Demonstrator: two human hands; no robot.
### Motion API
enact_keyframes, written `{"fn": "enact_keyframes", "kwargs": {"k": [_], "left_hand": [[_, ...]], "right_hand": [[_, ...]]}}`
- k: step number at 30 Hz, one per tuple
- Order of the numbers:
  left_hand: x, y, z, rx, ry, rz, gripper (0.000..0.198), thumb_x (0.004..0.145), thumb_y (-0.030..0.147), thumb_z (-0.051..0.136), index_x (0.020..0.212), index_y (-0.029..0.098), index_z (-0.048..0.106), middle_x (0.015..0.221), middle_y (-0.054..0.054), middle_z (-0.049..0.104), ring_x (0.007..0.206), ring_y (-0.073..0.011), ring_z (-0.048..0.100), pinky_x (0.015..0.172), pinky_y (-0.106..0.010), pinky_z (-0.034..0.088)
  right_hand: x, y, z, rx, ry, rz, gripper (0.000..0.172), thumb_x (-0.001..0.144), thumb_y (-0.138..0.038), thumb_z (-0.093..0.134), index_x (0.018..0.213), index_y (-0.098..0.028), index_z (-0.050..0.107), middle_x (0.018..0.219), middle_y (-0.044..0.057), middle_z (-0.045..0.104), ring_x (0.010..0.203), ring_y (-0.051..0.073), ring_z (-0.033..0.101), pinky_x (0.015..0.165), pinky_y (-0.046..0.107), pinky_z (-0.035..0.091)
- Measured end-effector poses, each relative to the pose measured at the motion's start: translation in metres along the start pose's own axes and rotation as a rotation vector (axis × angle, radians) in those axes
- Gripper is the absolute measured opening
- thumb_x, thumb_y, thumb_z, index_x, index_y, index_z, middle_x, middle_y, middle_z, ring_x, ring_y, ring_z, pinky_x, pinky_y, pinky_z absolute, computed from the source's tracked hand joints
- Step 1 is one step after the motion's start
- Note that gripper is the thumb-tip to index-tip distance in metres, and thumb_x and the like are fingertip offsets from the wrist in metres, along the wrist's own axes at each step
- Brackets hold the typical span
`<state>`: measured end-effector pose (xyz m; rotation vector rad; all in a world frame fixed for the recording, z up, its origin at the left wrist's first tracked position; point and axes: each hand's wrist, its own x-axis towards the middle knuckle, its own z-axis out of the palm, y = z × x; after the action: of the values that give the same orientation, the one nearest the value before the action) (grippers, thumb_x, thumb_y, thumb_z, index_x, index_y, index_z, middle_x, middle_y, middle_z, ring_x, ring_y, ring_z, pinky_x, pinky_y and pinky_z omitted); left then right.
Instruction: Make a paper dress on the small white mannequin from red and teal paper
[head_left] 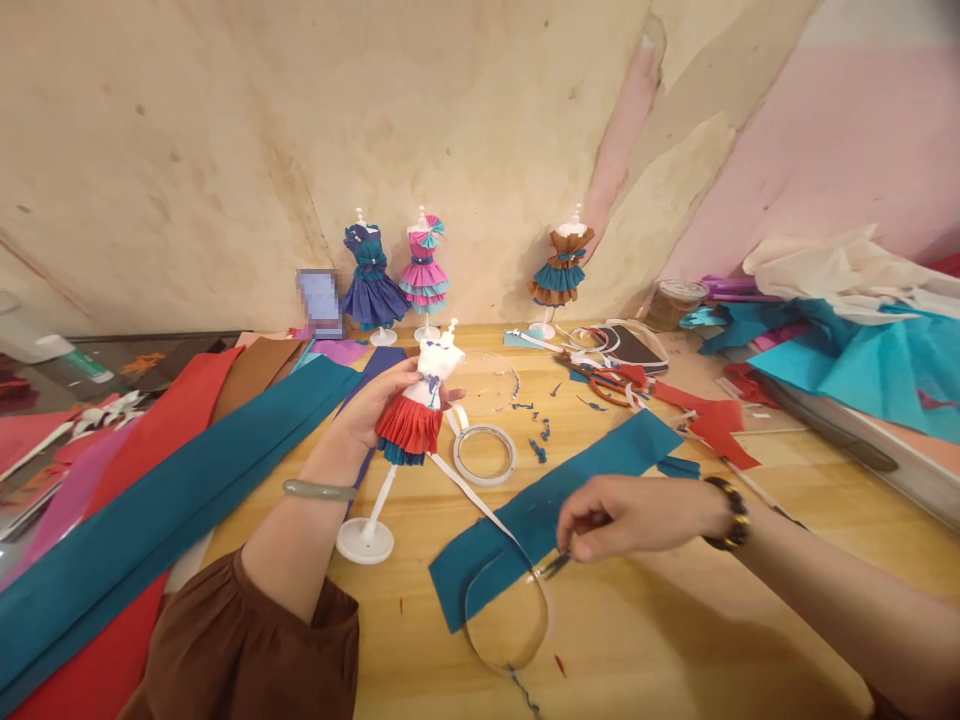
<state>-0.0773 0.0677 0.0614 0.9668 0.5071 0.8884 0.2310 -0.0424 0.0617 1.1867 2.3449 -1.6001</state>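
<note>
My left hand (379, 400) is wrapped round a small white dress form (439, 362), tilted, with a red pleated skirt (411, 425) over a teal layer. Its white stand base (365, 540) hangs low at the left. In my right hand (611, 515), the fingers are closed on a small metal tool (556, 566), perhaps tweezers or scissors, mostly hidden. Beneath that hand lies a teal paper strip (517, 515). A narrow white tape (469, 492) runs from the skirt and loops near the tool. The tape roll (485, 455) rests between my hands.
Three dressed forms stand by the wall: blue (373, 285), pink (425, 268) and brown (562, 270). Long paper strips (202, 480) cover the left side. Red-handled scissors (611, 388) lie at the back right, and crumpled turquoise paper (877, 365) fills the far right.
</note>
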Motion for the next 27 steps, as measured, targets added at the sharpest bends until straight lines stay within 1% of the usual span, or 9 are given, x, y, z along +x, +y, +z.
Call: {"fn": "enact_keyframes", "kwargs": {"k": [5, 8, 11, 15, 18, 21, 23, 24, 27], "left_hand": [[0.001, -0.001, -0.002, -0.008, 0.01, 0.01, 0.043, 0.073, 0.019, 0.066, 0.115, 0.015, 0.059, 0.087, -0.01, 0.076, 0.105, -0.0377, 0.07, 0.097, -0.054, 0.05], [0.001, -0.001, -0.003, -0.014, 0.011, 0.018, 0.041, 0.074, 0.019, 0.066, 0.114, 0.015, 0.061, 0.086, -0.009, 0.076, 0.103, -0.0368, 0.071, 0.098, -0.054, 0.049], [0.0, -0.001, -0.003, -0.015, 0.015, 0.028, 0.037, 0.073, 0.02, 0.066, 0.11, 0.016, 0.062, 0.084, -0.008, 0.076, 0.1, -0.0355, 0.072, 0.1, -0.055, 0.048], [0.0, -0.001, 0.0, -0.019, 0.027, 0.044, 0.033, 0.072, 0.02, 0.067, 0.104, 0.016, 0.063, 0.079, -0.006, 0.074, 0.1, -0.0361, 0.072, 0.101, -0.056, 0.047], [0.0, -0.001, -0.001, -0.018, 0.027, 0.041, 0.03, 0.072, 0.02, 0.068, 0.101, 0.015, 0.064, 0.077, -0.007, 0.074, 0.105, -0.0384, 0.07, 0.101, -0.057, 0.047], [0.001, -0.001, -0.003, -0.01, 0.03, 0.034, 0.033, 0.073, 0.021, 0.067, 0.105, 0.015, 0.063, 0.077, -0.009, 0.075, 0.108, -0.0395, 0.068, 0.1, -0.058, 0.048], [0.001, -0.001, -0.003, 0.001, 0.032, 0.029, 0.037, 0.073, 0.021, 0.067, 0.109, 0.014, 0.063, 0.08, -0.01, 0.075, 0.108, -0.0397, 0.068, 0.099, -0.058, 0.049], [0.001, 0.0, -0.003, 0.006, 0.033, 0.028, 0.039, 0.072, 0.021, 0.067, 0.11, 0.014, 0.062, 0.081, -0.01, 0.075, 0.106, -0.0397, 0.069, 0.098, -0.057, 0.049], [0.001, 0.0, -0.001, 0.0, 0.039, 0.034, 0.043, 0.071, 0.022, 0.068, 0.112, 0.013, 0.062, 0.079, -0.01, 0.075, 0.102, -0.0391, 0.071, 0.096, -0.055, 0.051]], "right_hand": [[-0.04, 0.026, 0.016, -0.204, 0.253, 0.209, 0.016, 0.086, -0.032, 0.06, 0.09, -0.022, 0.072, 0.084, 0.003, 0.071, 0.072, 0.018, 0.063, 0.062, 0.026, 0.045], [-0.043, 0.027, 0.024, -0.389, 0.392, 0.17, 0.012, 0.086, -0.027, 0.062, 0.082, -0.022, 0.072, 0.09, 0.006, 0.071, 0.085, 0.022, 0.064, 0.074, 0.032, 0.047], [-0.023, 0.01, 0.038, -0.565, 0.497, 0.074, 0.024, 0.095, -0.026, 0.053, 0.079, -0.021, 0.071, 0.093, 0.007, 0.07, 0.094, 0.025, 0.062, 0.085, 0.038, 0.045], [0.019, -0.02, 0.068, -0.547, 0.5, 0.14, 0.02, 0.092, -0.034, 0.061, 0.08, -0.019, 0.069, 0.084, 0.004, 0.071, 0.078, 0.021, 0.065, 0.076, 0.035, 0.045], [0.04, -0.033, 0.077, -0.59, 0.445, 0.199, 0.014, 0.09, -0.02, 0.057, 0.082, -0.017, 0.069, 0.087, 0.007, 0.074, 0.076, 0.021, 0.067, 0.069, 0.032, 0.044], [0.04, -0.029, 0.047, -0.471, 0.464, 0.194, 0.02, 0.088, -0.016, 0.054, 0.078, -0.018, 0.071, 0.079, 0.005, 0.074, 0.07, 0.017, 0.066, 0.062, 0.027, 0.043], [0.026, -0.015, 0.002, -0.286, 0.483, 0.182, 0.017, 0.088, -0.024, 0.058, 0.083, -0.018, 0.074, 0.077, 0.003, 0.074, 0.065, 0.014, 0.064, 0.06, 0.024, 0.044], [0.016, -0.006, -0.025, -0.229, 0.534, 0.236, 0.017, 0.087, -0.027, 0.06, 0.084, -0.017, 0.074, 0.074, 0.003, 0.073, 0.062, 0.013, 0.063, 0.057, 0.024, 0.045], [-0.021, 0.022, -0.104, -0.262, 0.909, 0.51, 0.024, 0.083, -0.033, 0.067, 0.08, -0.01, 0.075, 0.068, 0.007, 0.071, 0.057, 0.013, 0.061, 0.057, 0.026, 0.043]]}}
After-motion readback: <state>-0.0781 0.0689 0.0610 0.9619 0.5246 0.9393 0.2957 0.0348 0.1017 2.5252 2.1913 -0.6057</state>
